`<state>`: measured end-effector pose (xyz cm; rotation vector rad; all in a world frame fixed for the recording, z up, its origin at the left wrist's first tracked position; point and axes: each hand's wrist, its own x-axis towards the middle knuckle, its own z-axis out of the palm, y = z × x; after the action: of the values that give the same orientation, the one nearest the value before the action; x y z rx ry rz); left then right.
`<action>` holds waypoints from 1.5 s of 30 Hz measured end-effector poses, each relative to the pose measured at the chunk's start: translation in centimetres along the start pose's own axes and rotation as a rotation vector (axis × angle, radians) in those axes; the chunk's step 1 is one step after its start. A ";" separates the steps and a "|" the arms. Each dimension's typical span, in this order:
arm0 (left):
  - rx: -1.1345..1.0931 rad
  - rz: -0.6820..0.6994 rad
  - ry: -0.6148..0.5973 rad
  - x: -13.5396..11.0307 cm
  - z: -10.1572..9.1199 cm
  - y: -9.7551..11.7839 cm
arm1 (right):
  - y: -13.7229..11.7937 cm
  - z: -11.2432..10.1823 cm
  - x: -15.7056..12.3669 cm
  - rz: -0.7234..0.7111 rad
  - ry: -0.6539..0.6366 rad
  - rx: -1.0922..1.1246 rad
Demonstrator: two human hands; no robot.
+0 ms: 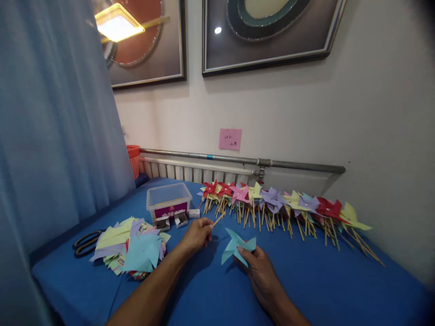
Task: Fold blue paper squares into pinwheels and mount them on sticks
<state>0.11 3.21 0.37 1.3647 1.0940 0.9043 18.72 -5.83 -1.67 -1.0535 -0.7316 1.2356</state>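
left hand [199, 234] pinches stick [219, 219], right hand [261, 269] blue pinwheel [233, 245]; scissors [85, 245], paper pile [113, 237], tub [169, 210] nearby

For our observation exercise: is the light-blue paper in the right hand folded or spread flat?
Folded: the light-blue paper in the right hand forms a pinwheel shape with pointed blades.

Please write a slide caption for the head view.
Left hand holds a wooden stick, right hand a blue paper pinwheel, near pinwheels on sticks.
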 end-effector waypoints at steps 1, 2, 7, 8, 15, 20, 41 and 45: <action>0.101 0.036 -0.030 -0.1 0.4 -0.3 | -0.1 -0.1 0.1 -0.002 0.018 0.016; 0.182 0.085 -0.049 -0.3 0.8 -0.5 | -0.3 -0.3 0.3 -0.005 0.034 0.036; 0.207 0.176 0.020 -0.9 2.6 -0.8 | -1.1 -1.2 0.8 0.028 0.090 0.194; 0.154 0.141 0.032 -0.9 2.8 -0.7 | -1.2 -1.3 0.9 0.050 0.100 0.221; -0.194 -0.028 -0.061 -1.0 2.9 -0.2 | -1.2 -1.3 1.0 0.111 0.117 0.337; -0.464 -0.085 -0.110 -1.4 3.4 -0.1 | -1.2 -1.3 0.8 0.134 0.116 0.372; 0.038 0.005 0.002 -1.4 3.3 0.3 | -2.5 -3.3 2.2 0.165 0.039 0.523; 0.414 0.121 -0.011 -2.4 3.6 0.5 | -3.4 -3.4 2.4 0.125 0.098 0.558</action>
<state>2.93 -0.06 0.74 1.7891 1.2466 0.7805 23.56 -4.25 -0.02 -0.6945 -0.2195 1.3781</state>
